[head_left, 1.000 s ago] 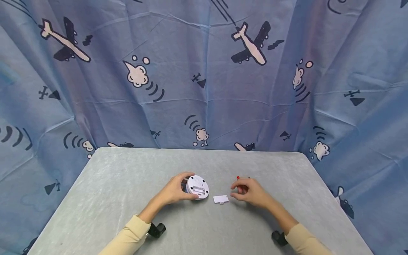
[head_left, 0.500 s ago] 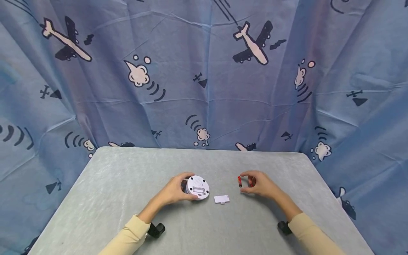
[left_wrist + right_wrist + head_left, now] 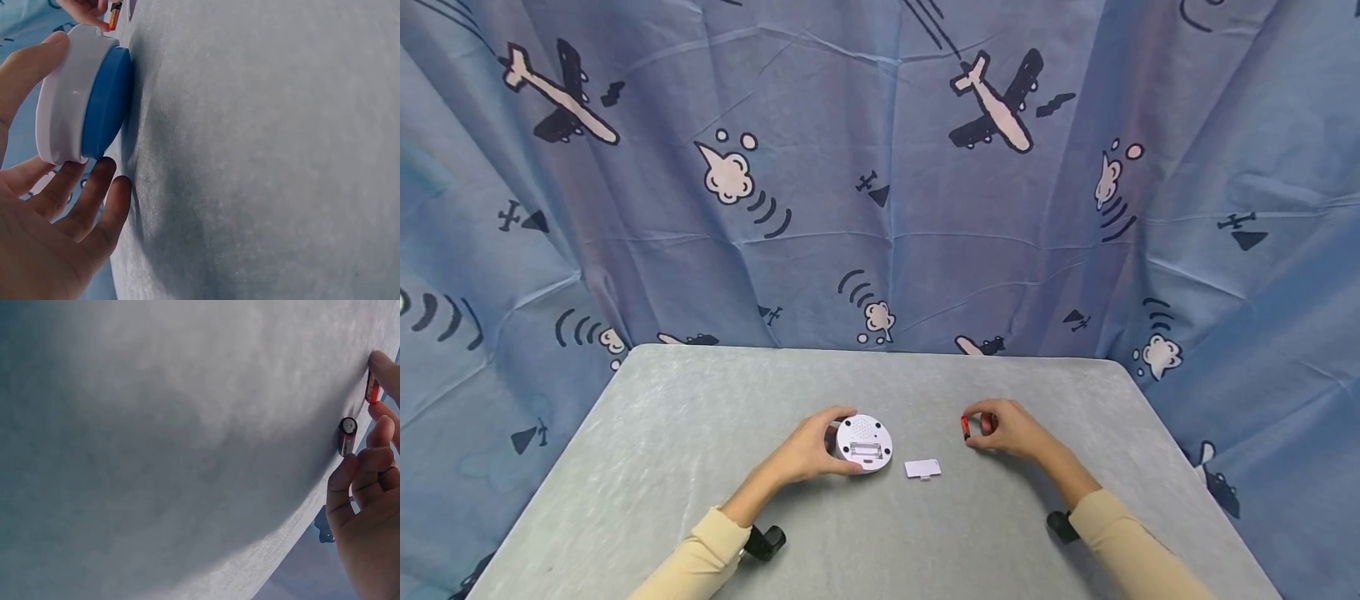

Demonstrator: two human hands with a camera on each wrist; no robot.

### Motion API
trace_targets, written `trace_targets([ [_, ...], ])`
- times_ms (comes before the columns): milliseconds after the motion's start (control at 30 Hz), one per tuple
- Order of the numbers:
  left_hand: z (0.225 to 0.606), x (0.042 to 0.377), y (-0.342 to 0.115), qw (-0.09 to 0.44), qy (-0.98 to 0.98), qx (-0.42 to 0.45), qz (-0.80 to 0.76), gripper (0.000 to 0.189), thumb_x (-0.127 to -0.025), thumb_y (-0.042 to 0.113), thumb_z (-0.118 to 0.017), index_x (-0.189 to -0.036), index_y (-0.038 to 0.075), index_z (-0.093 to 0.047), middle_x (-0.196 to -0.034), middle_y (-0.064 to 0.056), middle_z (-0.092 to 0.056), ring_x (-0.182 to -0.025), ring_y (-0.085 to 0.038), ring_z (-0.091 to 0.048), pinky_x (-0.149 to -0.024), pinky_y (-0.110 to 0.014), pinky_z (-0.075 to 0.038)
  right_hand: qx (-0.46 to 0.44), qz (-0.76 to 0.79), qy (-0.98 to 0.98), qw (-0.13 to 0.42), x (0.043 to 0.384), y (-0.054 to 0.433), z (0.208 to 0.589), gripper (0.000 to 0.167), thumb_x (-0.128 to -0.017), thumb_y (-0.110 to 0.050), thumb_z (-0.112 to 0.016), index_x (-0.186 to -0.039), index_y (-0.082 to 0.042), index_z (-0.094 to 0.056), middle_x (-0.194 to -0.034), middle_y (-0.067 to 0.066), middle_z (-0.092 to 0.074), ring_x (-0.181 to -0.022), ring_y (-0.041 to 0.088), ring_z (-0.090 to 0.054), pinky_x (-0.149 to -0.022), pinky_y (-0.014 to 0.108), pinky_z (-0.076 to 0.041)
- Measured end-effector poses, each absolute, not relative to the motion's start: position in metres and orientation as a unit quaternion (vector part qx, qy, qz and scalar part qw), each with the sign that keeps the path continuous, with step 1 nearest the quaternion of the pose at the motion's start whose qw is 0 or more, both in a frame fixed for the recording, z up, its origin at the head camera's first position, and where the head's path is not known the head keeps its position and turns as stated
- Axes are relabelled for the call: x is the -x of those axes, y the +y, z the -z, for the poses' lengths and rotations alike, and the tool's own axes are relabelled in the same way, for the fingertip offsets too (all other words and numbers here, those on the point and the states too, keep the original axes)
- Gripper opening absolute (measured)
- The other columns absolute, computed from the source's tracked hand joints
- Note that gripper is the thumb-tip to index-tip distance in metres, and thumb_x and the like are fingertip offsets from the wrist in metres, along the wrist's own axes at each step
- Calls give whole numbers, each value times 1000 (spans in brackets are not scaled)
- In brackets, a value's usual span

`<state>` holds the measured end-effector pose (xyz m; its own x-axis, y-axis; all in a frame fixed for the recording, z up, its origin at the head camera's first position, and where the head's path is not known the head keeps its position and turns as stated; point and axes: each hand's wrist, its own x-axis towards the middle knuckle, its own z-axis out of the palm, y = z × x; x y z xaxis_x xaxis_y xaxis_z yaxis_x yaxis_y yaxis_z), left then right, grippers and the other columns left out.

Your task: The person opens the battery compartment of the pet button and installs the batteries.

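Observation:
My left hand holds a round white device by its rim, thumb on the near side. An open battery compartment faces up. The left wrist view shows the device's blue part turned toward the table. My right hand pinches a red and black battery by its ends between thumb and forefinger. A second battery lies beside the curled other fingers in the right wrist view; the hand mostly hides it from the head camera. Between the hands lies a small white battery cover.
The grey tabletop spreads around both hands. Behind its far edge hangs a blue curtain printed with planes. A black wrist camera sits under the left forearm, and another under the right.
My right hand has moved right, away from beside the cover, and its thumb and forefinger have closed on a battery. The device in my left hand has turned slightly.

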<state>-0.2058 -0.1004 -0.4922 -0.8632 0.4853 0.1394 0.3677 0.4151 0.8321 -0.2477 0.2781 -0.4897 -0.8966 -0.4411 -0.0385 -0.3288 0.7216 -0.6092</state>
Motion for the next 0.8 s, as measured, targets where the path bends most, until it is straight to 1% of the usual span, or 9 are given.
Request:
trace_targets([
  [200, 490, 204, -101, 68, 836, -259, -478, 86, -71, 17, -95, -140, -7, -51, -126, -15, -62, -102, -25, -65, -86, -42, -52, 202, 318, 922, 87, 246, 278, 490, 38, -80, -14, -88, -113, -3, -72, -74, 2, -53, -67, 14, -47, -59, 28, -39],
  [500, 488, 202, -110, 84, 838, -276, -464, 84, -71, 14, -95, -139, -8, -51, -131, -18, -57, -100, -25, -65, -82, -34, -54, 210, 323, 920, 78, 245, 279, 494, 37, -80, -14, -88, -111, -3, -71, -74, 1, -52, -67, 15, -46, -58, 29, -38],
  [633, 486, 198, -118, 96, 838, -276, -461, 80, -72, 9, -93, -138, -8, -51, -124, -18, -57, -93, -25, -65, -80, -37, -56, 219, 323, 917, 75, 246, 280, 495, 37, -80, -14, -88, -110, -3, -71, -73, 2, -52, -67, 15, -46, -58, 28, -38],
  [800, 482, 191, -126, 113, 846, -264, -450, 72, -75, 9, -90, -135, -4, -53, -106, -10, -60, -81, -21, -64, -71, -33, -54, 223, 326, 916, 71, 245, 281, 495, 36, -80, -14, -88, -110, -3, -71, -73, 1, -52, -67, 15, -46, -58, 28, -38],
])
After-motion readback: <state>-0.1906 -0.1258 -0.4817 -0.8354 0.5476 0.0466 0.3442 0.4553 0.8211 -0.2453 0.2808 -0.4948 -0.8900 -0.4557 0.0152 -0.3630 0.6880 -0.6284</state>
